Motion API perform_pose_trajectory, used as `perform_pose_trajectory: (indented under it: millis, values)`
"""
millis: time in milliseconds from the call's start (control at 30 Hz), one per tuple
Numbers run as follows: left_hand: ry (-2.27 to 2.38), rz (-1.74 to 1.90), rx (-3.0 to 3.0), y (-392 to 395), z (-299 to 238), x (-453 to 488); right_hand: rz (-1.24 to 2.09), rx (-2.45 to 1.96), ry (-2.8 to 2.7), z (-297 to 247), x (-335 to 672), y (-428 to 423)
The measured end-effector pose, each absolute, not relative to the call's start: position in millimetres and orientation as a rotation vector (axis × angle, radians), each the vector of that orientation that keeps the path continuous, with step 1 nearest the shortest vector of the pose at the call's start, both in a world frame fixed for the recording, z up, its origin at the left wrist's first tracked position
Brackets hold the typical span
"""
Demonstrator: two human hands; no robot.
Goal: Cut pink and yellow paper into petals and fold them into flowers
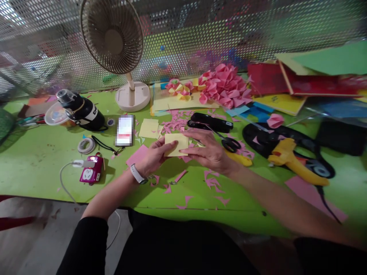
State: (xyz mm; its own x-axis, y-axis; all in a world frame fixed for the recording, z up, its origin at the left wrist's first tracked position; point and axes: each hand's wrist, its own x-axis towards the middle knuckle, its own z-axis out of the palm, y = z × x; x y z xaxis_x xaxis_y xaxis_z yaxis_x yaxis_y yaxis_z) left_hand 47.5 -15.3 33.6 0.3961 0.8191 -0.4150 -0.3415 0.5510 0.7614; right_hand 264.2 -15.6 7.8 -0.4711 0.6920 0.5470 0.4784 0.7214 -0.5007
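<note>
A pale yellow paper square is held over the green table between both hands. My left hand, with a white watch on the wrist, pinches its left edge. My right hand grips its right side with fingers pressed on the sheet. More yellow squares lie just behind. Pink paper scraps are strewn around the hands.
A desk fan stands at the back. A black bottle, tape roll, phone and pink device lie left. Black stapler, scissors, yellow glue gun and folded pink paper pieces are right.
</note>
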Motion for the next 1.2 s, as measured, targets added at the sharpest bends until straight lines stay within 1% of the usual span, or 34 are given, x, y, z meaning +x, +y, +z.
perform_pose_trajectory:
  millis: [200,367,500,733,1200]
  values:
    - [0.77,0.79,0.712,-16.8,18.8,48.4,0.617,-1.074,-1.724,7.7,249.5,-22.2]
    - [0.763,0.814,0.86,-19.3,15.2,47.7,0.81,-1.1,-1.691,3.4,248.3,-25.1]
    - [0.845,0.821,1.035,-23.3,18.0,49.0,0.807,-1.063,-1.714,1.9,250.2,-27.0]
    - [0.853,0.829,0.981,-23.7,12.0,52.2,0.826,-1.103,-1.695,-4.9,251.4,-28.3]
    - [0.821,0.834,0.979,-21.8,7.2,51.6,0.884,-1.082,-1.676,0.7,248.9,-28.3]
